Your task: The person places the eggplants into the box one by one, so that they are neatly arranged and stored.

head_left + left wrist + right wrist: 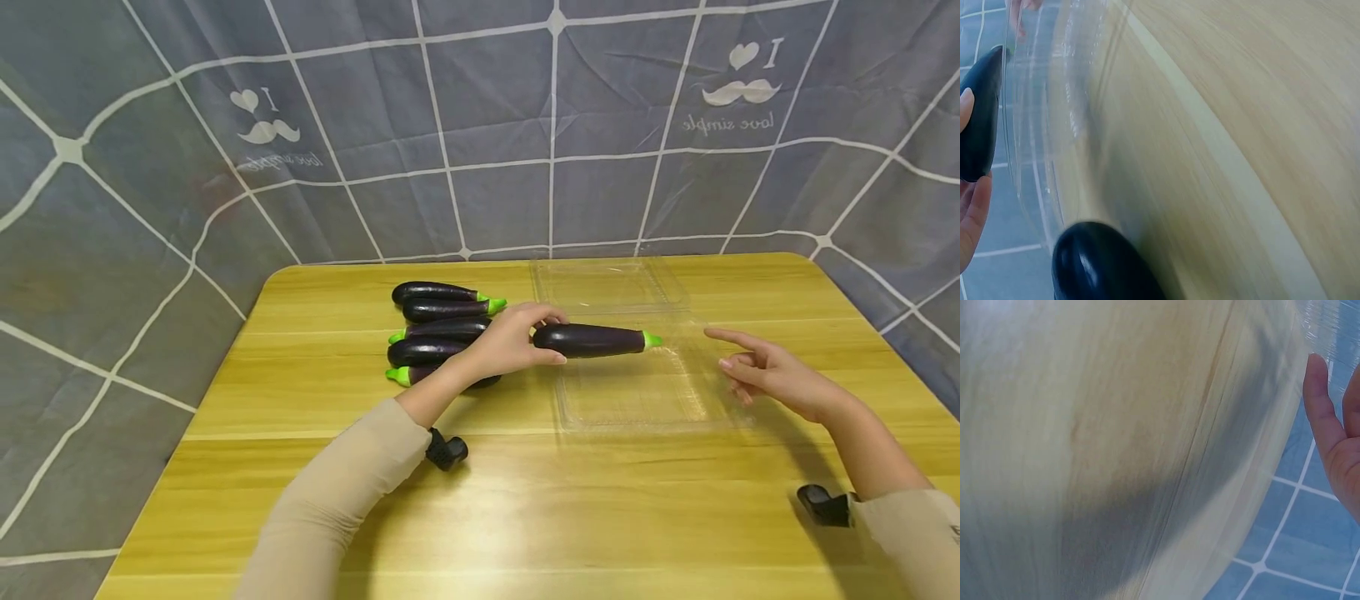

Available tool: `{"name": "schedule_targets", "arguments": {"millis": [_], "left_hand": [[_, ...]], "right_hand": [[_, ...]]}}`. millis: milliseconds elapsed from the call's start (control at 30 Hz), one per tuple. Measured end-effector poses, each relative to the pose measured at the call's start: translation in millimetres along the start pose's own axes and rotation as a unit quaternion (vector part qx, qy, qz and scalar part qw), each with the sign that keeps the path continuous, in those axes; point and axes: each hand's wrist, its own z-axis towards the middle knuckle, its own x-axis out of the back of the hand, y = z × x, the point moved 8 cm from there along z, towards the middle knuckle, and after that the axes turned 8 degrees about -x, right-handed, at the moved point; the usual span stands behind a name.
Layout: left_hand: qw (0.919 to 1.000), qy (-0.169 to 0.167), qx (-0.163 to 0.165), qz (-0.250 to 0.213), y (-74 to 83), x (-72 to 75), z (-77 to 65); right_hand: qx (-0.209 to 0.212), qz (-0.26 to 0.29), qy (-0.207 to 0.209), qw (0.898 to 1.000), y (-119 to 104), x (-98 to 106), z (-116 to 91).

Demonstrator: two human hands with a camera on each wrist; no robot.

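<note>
My left hand [513,340] grips an eggplant [592,341] by its blunt dark end, thumb on the near side and fingers on the far side. Its green stem points right, over the base of a clear plastic clamshell box [637,425]. In the left wrist view the held eggplant [984,119] shows at the left edge, beside the box's transparent wall [1035,144]. To the right of the box, my right hand [783,379] hovers with the index finger extended and the others loosely bent, holding nothing.
Several more eggplants [438,310] lie stacked in a row left of the box, partly hidden by my left forearm. The box's lid [607,283] lies folded back toward the curtain [495,208]. Black wrist mounts [447,451] hang under both forearms above the wooden table [525,517].
</note>
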Motion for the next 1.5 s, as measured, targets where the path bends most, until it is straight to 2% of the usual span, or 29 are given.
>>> {"name": "schedule_targets", "arguments": {"millis": [567,867,1067,1500], "left_hand": [[0.9986,-0.026,0.016,0.043,6.2,-32.0,31.0],[0.9962,-0.030,0.031,0.076,3.7,-42.5,37.5],[0.9954,-0.036,0.044,0.077,1.8,-46.8,38.9],[0.9915,-0.040,0.041,0.116,-0.9,-54.2,46.8]], "right_hand": [[0.008,0.016,-0.012,1.000,-2,-1,-1],[0.010,0.004,-0.011,1.000,0,0,-2],[0.008,0.007,-0.011,1.000,-1,-1,-2],[0.020,0.016,-0.009,1.000,-4,-1,-1]]}}
